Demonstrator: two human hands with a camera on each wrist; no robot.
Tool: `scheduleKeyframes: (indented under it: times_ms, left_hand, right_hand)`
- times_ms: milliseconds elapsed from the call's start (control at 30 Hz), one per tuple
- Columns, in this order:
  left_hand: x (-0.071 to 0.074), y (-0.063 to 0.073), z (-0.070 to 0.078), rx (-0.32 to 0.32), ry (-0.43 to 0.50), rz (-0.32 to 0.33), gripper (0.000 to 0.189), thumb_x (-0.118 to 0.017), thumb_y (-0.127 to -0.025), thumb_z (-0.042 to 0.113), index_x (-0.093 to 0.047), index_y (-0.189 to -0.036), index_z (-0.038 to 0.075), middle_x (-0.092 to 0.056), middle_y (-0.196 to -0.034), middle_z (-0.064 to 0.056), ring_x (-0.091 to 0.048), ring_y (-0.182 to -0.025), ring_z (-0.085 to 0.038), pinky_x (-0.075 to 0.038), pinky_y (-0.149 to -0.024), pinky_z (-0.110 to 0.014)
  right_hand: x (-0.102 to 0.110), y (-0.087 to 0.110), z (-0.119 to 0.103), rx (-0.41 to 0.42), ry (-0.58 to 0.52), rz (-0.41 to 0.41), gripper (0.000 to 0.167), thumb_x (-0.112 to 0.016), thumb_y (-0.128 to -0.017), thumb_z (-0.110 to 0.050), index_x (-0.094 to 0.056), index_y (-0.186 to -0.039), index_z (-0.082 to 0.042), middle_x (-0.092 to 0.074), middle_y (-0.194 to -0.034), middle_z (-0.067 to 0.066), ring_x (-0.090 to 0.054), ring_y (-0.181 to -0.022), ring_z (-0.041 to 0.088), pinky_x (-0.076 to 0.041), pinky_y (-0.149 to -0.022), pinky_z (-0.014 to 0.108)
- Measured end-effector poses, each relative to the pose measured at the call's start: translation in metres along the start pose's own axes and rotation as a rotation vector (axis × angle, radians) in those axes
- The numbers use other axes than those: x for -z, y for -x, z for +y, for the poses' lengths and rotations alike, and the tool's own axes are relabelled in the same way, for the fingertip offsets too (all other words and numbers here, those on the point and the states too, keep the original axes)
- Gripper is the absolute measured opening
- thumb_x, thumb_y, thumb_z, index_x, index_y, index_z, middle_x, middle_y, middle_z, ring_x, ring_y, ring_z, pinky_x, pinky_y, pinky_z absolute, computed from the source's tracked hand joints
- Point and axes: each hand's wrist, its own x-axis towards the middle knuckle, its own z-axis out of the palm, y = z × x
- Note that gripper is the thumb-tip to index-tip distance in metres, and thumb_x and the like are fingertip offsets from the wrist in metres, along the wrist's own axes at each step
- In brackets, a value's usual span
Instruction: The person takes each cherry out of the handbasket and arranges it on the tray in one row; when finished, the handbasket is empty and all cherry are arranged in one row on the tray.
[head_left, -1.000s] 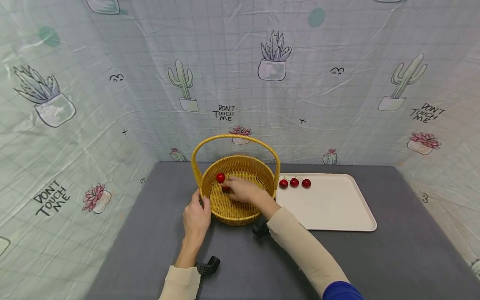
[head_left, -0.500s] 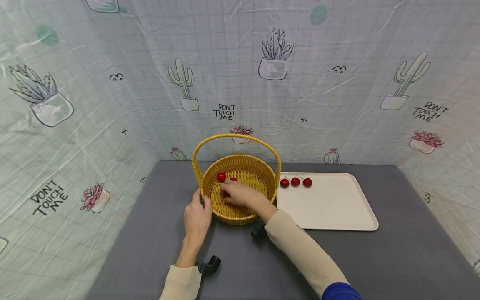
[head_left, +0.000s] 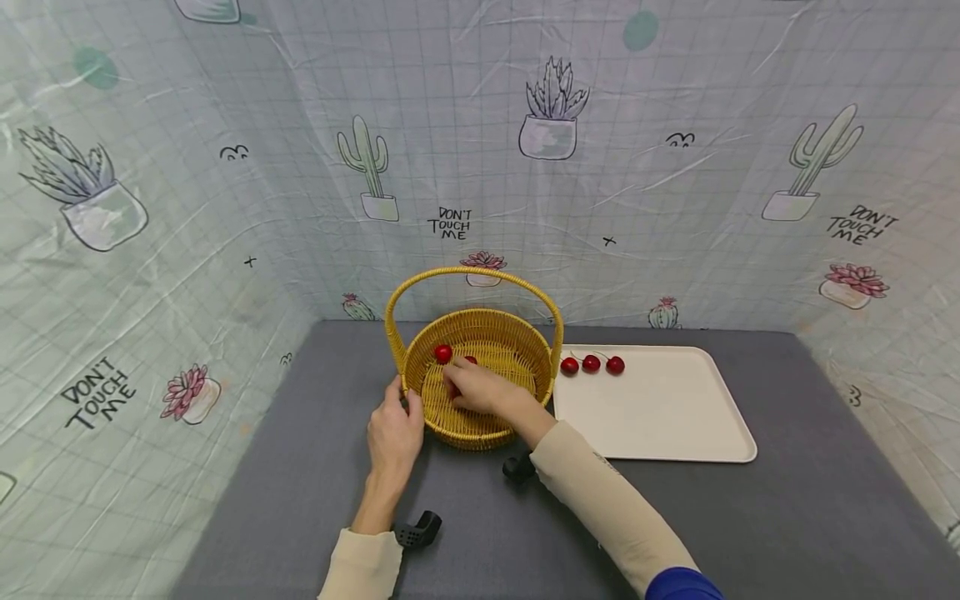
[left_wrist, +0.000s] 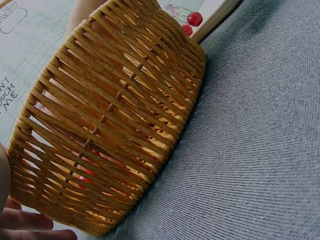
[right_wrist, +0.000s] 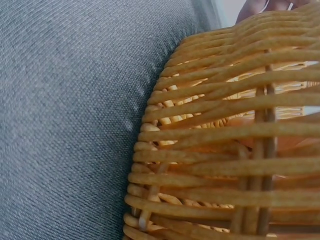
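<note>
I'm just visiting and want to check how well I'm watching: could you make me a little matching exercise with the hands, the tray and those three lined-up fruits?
Things
1. left hand
2. tray
3. right hand
4. row of three cherries

Places or states
A. reaching inside the yellow basket
B. near the tray's far left corner
C. gripping the basket's rim
D. off-white, lying to the right of the basket

Right pairs: 1-C, 2-D, 3-A, 4-B

The backdrop before you carries the words “DON'T TOUCH ME” three times, at left, centre and right, with a small cross in each gap. Your left wrist camera catches cropped lettering, its “ME” readable.
</note>
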Motion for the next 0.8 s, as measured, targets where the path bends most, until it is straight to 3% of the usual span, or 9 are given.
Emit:
scheduleKeyframes:
  times_ms: [233, 633, 800]
  left_hand:
    - [-0.001, 0.000, 0.000, -0.005, 0.004, 0.008, 0.039, -0.055, -0.099, 0.020, -0.061, -0.131, -0.002, -0.074, -0.097, -0.025, -0.068, -0.067, -0.035, -0.053, -0.062, -0.055]
    - [0.000, 0.001, 0.000, 0.003, -0.003, -0.003, 0.039, -0.055, -0.100, 0.021, -0.060, -0.132, -0.001, -0.074, -0.098, -0.025, -0.069, -0.069, -0.036, -0.053, -0.064, -0.055]
    - [0.001, 0.001, 0.000, -0.003, 0.000, 0.008, 0.040, -0.055, -0.100, 0.022, -0.061, -0.132, -0.001, -0.074, -0.097, -0.026, -0.070, -0.071, -0.038, -0.053, -0.064, -0.055]
  right_hand:
    - [0.001, 0.002, -0.001, -0.034, -0.045, 0.039, 0.026, -0.067, -0.096, -0.015, -0.056, -0.118, -0.007, -0.056, -0.114, 0.008, -0.054, -0.091, 0.014, -0.049, -0.080, 0.030]
    - [0.004, 0.009, 0.003, -0.011, -0.097, 0.106, 0.027, -0.070, -0.092, -0.014, -0.062, -0.116, -0.007, -0.057, -0.113, 0.008, -0.055, -0.092, 0.015, -0.049, -0.081, 0.031]
    - [0.011, 0.016, -0.001, -0.008, -0.152, 0.153, 0.034, -0.071, -0.090, -0.012, -0.060, -0.121, -0.004, -0.057, -0.118, 0.012, -0.058, -0.099, 0.020, -0.051, -0.087, 0.036]
